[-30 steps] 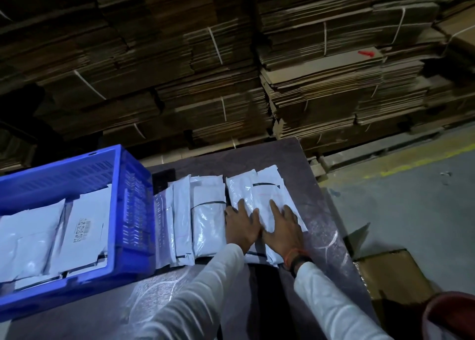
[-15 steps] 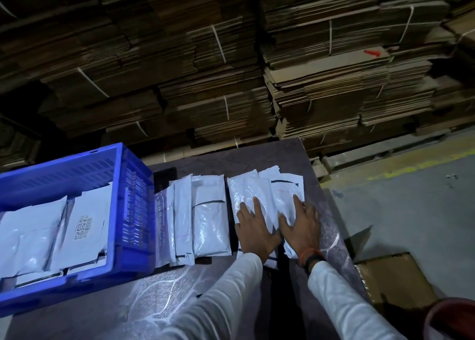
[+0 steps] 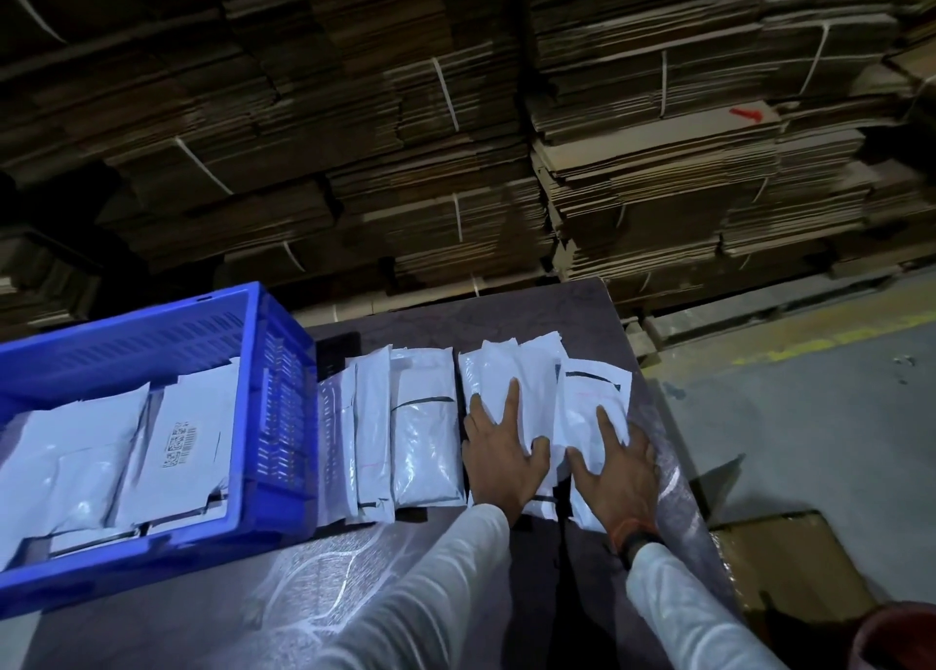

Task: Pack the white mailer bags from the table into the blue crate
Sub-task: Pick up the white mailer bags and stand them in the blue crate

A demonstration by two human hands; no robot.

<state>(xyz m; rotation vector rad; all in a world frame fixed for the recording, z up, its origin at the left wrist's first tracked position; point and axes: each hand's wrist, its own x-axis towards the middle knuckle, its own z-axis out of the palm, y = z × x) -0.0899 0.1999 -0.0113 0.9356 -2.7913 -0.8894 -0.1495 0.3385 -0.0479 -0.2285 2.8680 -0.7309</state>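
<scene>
Change: the two hands have drifted apart since a second ago; then they lay side by side on one overlapped heap of bags, now each covers its own share, and the rightmost bag has slid out toward the table's right edge.
Meaning: in my judgement the heap is being split or fanned so one bag can be picked; nothing has been lifted yet.
Left hand: the left hand (image 3: 499, 449) lies flat, fingers spread, palm down on the glossy white plastic mailer bags (image 3: 511, 376) of the middle pile, clasping nothing.
Right hand: the right hand (image 3: 615, 467) is likewise flat and splayed, pressing the rightmost white mailer bag with a black strip (image 3: 590, 396), not gripping it.
Bags on table: soft, shiny, slightly puffy pouches in overlapping rows on the dark grey table (image 3: 506, 310), more standing just beside the crate wall (image 3: 372, 416).
Crate: the blue perforated plastic crate (image 3: 276, 416) sits at the table's left, already holding several white bags, one with a barcode label (image 3: 178, 440).
Progress: partly done; many bags are left out.
</scene>
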